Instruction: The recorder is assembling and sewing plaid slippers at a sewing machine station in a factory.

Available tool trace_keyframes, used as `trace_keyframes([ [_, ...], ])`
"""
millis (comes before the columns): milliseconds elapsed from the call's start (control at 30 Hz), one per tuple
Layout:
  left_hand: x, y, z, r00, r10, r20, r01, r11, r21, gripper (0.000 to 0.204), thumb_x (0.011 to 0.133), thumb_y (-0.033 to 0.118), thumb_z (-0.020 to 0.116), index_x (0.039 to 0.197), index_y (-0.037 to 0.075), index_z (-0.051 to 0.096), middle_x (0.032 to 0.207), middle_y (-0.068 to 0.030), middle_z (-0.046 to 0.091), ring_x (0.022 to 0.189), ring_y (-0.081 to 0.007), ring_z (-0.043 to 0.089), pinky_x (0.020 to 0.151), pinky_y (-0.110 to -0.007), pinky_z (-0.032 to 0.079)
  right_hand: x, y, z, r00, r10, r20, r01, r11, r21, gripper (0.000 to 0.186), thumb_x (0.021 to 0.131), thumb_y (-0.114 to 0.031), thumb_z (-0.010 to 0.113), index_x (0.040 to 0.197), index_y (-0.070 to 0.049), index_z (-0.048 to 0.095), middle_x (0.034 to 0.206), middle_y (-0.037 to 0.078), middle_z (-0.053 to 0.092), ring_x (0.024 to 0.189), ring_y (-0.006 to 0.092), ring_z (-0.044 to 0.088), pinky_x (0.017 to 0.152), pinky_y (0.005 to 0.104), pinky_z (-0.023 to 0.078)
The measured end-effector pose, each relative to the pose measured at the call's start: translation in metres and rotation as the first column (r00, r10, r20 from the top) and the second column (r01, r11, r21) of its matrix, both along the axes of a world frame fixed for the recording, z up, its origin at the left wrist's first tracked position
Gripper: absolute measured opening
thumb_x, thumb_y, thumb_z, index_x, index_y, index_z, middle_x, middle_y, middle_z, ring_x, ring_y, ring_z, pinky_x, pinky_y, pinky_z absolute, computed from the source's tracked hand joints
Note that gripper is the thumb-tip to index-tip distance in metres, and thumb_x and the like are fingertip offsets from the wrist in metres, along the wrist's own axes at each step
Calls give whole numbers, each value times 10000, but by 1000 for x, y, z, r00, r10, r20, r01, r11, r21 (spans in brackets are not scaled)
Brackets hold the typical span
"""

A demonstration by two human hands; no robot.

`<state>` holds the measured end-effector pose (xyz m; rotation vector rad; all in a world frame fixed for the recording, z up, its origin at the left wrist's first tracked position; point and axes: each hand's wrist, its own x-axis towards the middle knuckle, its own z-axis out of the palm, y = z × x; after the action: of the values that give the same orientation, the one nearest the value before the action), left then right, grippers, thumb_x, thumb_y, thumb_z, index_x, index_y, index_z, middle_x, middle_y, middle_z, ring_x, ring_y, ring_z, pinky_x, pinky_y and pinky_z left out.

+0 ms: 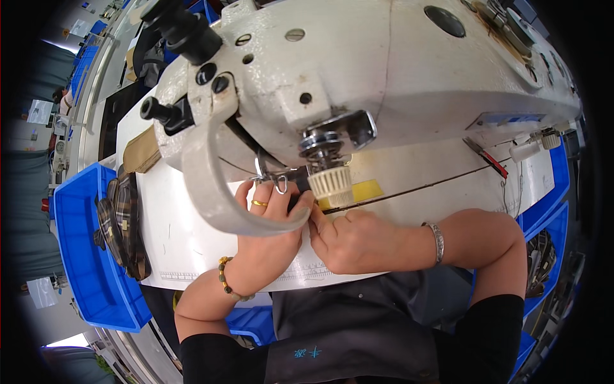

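A white worktable (185, 237) stands between blue plastic bins (83, 269), with daylight at the left.

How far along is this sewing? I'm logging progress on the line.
Done: a stack of plaid pieces lies in the blue bin on the left. In hand: left hand and right hand press a small dark piece under the sewing machine. What is left cannot be told.

Blue bin (83, 256) at left, plaid pieces (125, 221) stacked on its edge.
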<state>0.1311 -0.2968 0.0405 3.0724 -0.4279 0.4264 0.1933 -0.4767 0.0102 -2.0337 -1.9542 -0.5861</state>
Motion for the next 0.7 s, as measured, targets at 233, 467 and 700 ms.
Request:
trace_keyframes([
  [233, -4, -1, 5, 999, -23, -27, 23, 1000, 4, 227, 689, 72, 720, 903, 144, 702, 1050, -19, 619, 952, -240, 571, 867, -480, 389, 0, 1, 0, 1000, 1, -1, -1, 1000, 10, 267, 704, -166, 619, 792, 77, 689, 902, 321, 706, 542, 178, 646, 442, 265, 477],
  [467, 2, -1, -1, 1000, -28, -11, 27, 995, -96, 257, 696, 76, 716, 942, 150, 713, 1031, -3, 606, 916, -222, 560, 803, -429, 371, 1, 2, -3, 999, 16, -44, -15, 1000, 26, 270, 721, -155, 618, 815, 88, 689, 902, 332, 699, 534, 191, 648, 439, 277, 492],
  [700, 5, 1, -4, 999, -32, 2, 32, 993, -111, 285, 703, 82, 717, 981, 143, 723, 990, -19, 592, 884, -220, 584, 766, -409, 377, 6, 5, -3, 994, 3, -109, 1, 999, 34, 239, 719, -132, 635, 846, 66, 676, 756, 227, 669, 503, 185, 625, 413, 291, 471],
])
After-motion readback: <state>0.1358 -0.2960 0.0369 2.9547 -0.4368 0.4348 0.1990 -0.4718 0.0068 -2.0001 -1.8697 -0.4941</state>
